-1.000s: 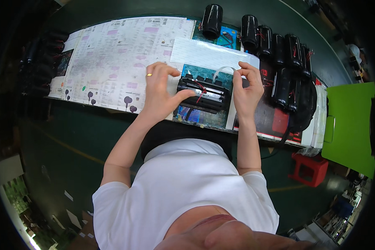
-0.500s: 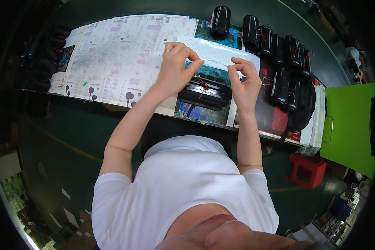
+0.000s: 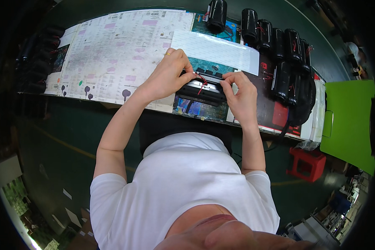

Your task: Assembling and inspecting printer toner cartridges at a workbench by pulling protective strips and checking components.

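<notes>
A black cylindrical housing (image 3: 201,95) with a red wire pair (image 3: 203,83) lies crosswise on the workbench in front of me. Over its far edge, my left hand (image 3: 171,75) pinches one end of a thin, pale strip (image 3: 210,77), thumb against forefinger. My right hand (image 3: 240,89) is closed in a pinch at the strip's other end, near the housing's right end. The strip runs along the top of the housing; whether it touches is hard to tell. Just beyond lies a glossy white sheet (image 3: 221,48) with rows of faint marks.
Several black housings (image 3: 279,43) with red wires stand or lie at the back right; one (image 3: 216,16) stands further left. More dark housings (image 3: 37,62) fill the far left end. White printed card (image 3: 112,54) covers the bench's left. A green panel (image 3: 348,121) and red stool (image 3: 306,163) are at right.
Both hands have come down toward me with the strip, from above the white sheet onto the housing's far side. The view has shifted slightly.
</notes>
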The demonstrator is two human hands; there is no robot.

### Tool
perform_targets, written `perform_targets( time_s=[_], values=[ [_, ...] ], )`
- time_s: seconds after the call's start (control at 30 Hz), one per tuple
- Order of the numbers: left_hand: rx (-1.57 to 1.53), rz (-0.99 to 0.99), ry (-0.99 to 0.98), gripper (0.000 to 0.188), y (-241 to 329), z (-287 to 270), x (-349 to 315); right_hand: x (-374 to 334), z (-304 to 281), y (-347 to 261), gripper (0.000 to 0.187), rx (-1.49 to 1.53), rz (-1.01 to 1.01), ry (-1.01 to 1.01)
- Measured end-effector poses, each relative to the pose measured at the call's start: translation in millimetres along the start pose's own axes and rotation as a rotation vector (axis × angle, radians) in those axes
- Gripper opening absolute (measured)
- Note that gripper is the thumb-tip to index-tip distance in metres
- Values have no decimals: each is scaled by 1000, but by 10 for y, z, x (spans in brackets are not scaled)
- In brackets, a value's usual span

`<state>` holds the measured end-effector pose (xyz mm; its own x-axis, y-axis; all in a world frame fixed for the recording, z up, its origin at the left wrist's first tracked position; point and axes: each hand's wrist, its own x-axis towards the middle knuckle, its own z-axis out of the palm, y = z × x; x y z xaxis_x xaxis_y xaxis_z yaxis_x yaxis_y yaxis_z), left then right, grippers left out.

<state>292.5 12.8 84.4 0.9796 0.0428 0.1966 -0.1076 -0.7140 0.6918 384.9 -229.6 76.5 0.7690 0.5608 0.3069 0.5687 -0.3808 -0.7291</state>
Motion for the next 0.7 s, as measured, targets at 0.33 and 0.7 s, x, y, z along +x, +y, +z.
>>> perform_targets(
  time_s=[0.33, 0.7],
  values=[
    [-3, -35, -24, 20, 85, 8, -11, -87, 85, -60, 15, -283, -166, 150],
    [125, 39, 53, 17, 146, 67, -47, -115, 162, -125, 16, -415, -192, 195]
  ],
)
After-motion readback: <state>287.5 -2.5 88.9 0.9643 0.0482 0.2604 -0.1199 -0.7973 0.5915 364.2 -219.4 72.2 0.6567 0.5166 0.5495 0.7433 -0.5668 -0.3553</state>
